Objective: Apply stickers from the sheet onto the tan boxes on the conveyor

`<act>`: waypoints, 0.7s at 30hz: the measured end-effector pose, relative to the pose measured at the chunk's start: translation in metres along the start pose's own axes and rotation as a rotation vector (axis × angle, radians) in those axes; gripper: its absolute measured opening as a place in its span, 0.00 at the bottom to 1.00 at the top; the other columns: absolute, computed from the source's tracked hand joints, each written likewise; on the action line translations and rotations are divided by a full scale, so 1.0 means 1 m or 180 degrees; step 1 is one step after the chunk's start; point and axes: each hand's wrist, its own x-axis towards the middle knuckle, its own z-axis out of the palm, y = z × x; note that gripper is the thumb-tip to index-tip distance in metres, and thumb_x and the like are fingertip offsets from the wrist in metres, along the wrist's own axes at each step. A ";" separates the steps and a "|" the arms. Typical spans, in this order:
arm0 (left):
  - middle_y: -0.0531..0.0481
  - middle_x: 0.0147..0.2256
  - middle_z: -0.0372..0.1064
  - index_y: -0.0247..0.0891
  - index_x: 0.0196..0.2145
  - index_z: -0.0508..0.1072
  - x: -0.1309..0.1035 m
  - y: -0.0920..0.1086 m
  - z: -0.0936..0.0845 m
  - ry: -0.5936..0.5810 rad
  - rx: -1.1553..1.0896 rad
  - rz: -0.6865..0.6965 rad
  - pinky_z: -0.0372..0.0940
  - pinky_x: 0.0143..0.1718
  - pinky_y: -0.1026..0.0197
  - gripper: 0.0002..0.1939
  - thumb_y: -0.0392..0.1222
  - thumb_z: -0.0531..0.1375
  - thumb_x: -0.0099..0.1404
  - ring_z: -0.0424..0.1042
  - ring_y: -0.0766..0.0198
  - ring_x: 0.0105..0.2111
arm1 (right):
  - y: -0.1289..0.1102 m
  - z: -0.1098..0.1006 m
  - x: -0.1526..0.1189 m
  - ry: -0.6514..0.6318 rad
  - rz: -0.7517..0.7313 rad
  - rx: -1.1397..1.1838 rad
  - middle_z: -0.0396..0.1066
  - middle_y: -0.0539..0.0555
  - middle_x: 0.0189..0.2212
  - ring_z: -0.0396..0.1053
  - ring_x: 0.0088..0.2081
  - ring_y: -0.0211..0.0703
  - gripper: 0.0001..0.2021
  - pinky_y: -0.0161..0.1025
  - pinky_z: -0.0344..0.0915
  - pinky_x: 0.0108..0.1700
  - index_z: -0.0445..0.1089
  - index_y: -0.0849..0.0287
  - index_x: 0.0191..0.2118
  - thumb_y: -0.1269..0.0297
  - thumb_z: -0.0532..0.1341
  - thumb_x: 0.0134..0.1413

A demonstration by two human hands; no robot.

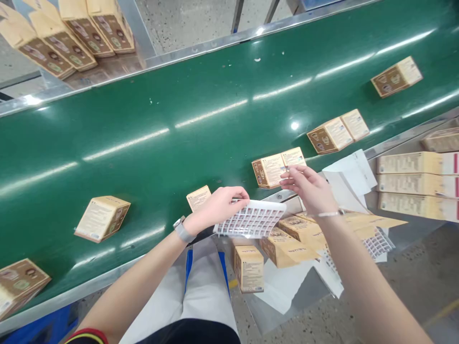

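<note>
near the center of the frame, the left hand (229,203) pinches the upper left edge of a label sheet (253,220), whose long axis runs roughly left to right. just above and right of it, two side-by-side cartons (270,171) sit on the green surface (143,110), their row slanting slightly up to the right. the right hand (311,191) is nearer them, its bent fingers overlapping their lower right in view, though whether these touch or pinch anything cannot be told.

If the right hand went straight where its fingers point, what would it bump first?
Likely the right hand would bump the printed carton by its fingertips. They may even be touching; depth is hard to judge here.
</note>
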 end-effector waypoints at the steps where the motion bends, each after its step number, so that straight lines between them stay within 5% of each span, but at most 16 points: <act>1: 0.46 0.46 0.78 0.39 0.34 0.71 0.009 0.002 0.001 -0.0106 0.0081 0.0139 0.70 0.45 0.57 0.08 0.36 0.54 0.69 0.76 0.54 0.49 | 0.004 -0.005 0.016 0.0039 0.0148 0.0109 0.75 0.50 0.26 0.73 0.26 0.40 0.16 0.41 0.75 0.32 0.70 0.54 0.30 0.48 0.71 0.45; 4: 0.46 0.63 0.64 0.39 0.32 0.70 0.043 0.008 0.010 -0.0413 0.0360 0.0551 0.54 0.65 0.50 0.07 0.34 0.55 0.69 0.53 0.52 0.68 | 0.017 -0.013 0.054 0.0104 0.0352 0.0313 0.73 0.49 0.22 0.71 0.20 0.36 0.17 0.34 0.72 0.24 0.69 0.56 0.27 0.51 0.73 0.41; 7: 0.46 0.68 0.54 0.39 0.29 0.68 0.078 0.008 0.023 -0.0599 0.0660 0.0796 0.39 0.70 0.45 0.09 0.30 0.55 0.67 0.39 0.52 0.71 | 0.027 -0.013 0.069 0.0153 0.0420 0.0446 0.71 0.47 0.19 0.69 0.18 0.34 0.16 0.30 0.69 0.20 0.69 0.57 0.26 0.56 0.74 0.40; 11: 0.50 0.69 0.52 0.39 0.25 0.65 0.104 0.002 0.037 -0.0647 0.0970 0.0914 0.43 0.70 0.44 0.14 0.26 0.53 0.66 0.38 0.53 0.71 | 0.037 -0.013 0.071 0.0201 0.0395 0.0542 0.70 0.45 0.17 0.67 0.14 0.34 0.16 0.31 0.69 0.17 0.69 0.57 0.27 0.56 0.74 0.39; 21: 0.47 0.69 0.50 0.38 0.26 0.67 0.121 0.012 0.046 -0.0621 0.1317 0.0876 0.47 0.69 0.42 0.14 0.26 0.53 0.67 0.40 0.53 0.71 | 0.049 -0.020 0.082 0.0555 0.0123 0.0276 0.72 0.47 0.17 0.70 0.16 0.40 0.16 0.37 0.71 0.19 0.67 0.54 0.27 0.52 0.71 0.37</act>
